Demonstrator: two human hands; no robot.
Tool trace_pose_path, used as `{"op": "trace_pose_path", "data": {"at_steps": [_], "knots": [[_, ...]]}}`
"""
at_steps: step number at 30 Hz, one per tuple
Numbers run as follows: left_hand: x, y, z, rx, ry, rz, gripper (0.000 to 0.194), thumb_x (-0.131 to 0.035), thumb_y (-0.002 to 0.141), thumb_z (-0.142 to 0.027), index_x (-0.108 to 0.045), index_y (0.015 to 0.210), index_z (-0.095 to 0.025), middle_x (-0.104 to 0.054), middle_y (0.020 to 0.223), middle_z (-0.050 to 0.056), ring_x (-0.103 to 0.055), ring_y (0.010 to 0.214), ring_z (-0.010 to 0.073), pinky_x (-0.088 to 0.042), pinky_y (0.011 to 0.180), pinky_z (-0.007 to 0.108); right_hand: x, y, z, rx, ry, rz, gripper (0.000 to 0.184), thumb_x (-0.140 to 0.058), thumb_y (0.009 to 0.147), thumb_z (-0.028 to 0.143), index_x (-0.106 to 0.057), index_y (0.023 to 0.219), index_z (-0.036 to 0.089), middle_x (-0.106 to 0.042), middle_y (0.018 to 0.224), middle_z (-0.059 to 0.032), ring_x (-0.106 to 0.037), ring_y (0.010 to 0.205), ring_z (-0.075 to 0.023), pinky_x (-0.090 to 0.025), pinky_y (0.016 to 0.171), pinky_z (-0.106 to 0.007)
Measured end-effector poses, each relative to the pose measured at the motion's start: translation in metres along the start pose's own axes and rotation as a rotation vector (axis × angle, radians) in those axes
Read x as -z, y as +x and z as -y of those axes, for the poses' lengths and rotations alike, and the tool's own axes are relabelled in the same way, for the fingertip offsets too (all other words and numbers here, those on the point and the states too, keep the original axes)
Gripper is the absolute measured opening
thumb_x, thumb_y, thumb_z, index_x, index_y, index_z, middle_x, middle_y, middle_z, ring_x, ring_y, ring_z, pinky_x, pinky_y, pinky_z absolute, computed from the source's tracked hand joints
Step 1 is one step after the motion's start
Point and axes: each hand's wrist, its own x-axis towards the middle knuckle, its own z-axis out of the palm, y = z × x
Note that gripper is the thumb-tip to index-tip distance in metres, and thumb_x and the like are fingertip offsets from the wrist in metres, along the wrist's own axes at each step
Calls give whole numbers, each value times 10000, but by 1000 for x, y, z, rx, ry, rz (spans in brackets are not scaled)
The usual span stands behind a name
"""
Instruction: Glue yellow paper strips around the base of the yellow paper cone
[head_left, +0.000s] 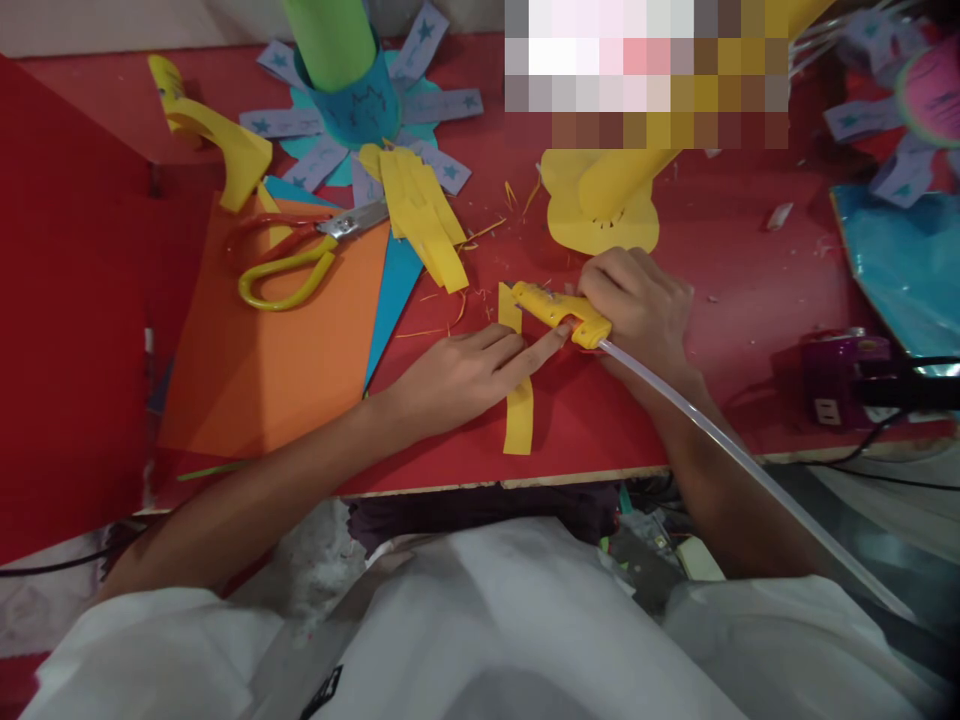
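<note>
A yellow hot glue gun [559, 305] is gripped in my right hand [637, 300], its tip over the upper end of a yellow paper strip [519, 420]. A long clear glue stick [697, 420] runs out of its back end towards the lower right. My left hand [476, 370] lies over the strip's middle, with the index finger stretched out to the glue gun near its trigger. Its other fingers rest bent on the strip and the table. Beyond my hands lies a yellow paper flower shape [562, 215] with a yellow paper tube on it.
Scissors [292, 265] lie on orange paper [300, 360] at left, beside a pile of yellow strips [424, 215]. Behind stands a blue-green paper piece [349, 100] with lilac strips. A purple device [844, 370] with cords sits at right on the red table [735, 290].
</note>
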Motion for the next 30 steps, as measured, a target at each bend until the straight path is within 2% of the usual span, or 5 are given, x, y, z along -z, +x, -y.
{"op": "trace_pose_path", "data": {"at_steps": [10, 16, 21, 26, 30], "knots": [[-5, -2, -1, 12, -18, -13, 558, -332, 1082, -25, -320, 1638, -64, -736, 1077, 102, -704, 997, 198, -599, 811, 302, -2, 4, 3, -77, 73, 41, 303, -513, 1030, 184, -534, 730, 214, -637, 820, -54, -482, 757, -176, -217, 589, -332], [-9, -3, 0, -10, 1, -122, 378, -387, 1087, -37, -512, 1442, -70, -737, 1069, 103, -703, 970, 200, -579, 747, 306, -1, 3, 3, -89, 91, 46, 314, -557, 1015, 206, -468, 714, 221, -638, 816, -56, -466, 762, -174, -221, 602, -336], [-3, 0, 0, -55, 15, -55, 231, -451, 1081, -52, -648, 1179, -125, -723, 1062, 85, -694, 966, 209, -573, 776, 317, 0, 2, -3, -72, 190, -1, 316, -594, 953, 175, -375, 734, 235, -609, 795, -42, -464, 764, -163, -248, 600, -329], [-2, 0, -1, -57, -8, -27, 227, -472, 1079, -63, -664, 1178, -131, -716, 1091, 88, -688, 1000, 220, -569, 795, 327, -3, 0, -8, -72, 249, -12, 352, -616, 883, 152, -299, 764, 250, -537, 773, -16, -450, 760, -166, -251, 604, -327], [-4, -1, -1, -54, -10, -18, 237, -462, 1084, -67, -673, 1170, -133, -715, 1098, 95, -684, 1002, 216, -558, 806, 325, -4, 0, -9, -83, 263, -3, 334, -583, 878, 143, -286, 775, 257, -497, 772, -9, -460, 760, -172, -244, 599, -325]]}}
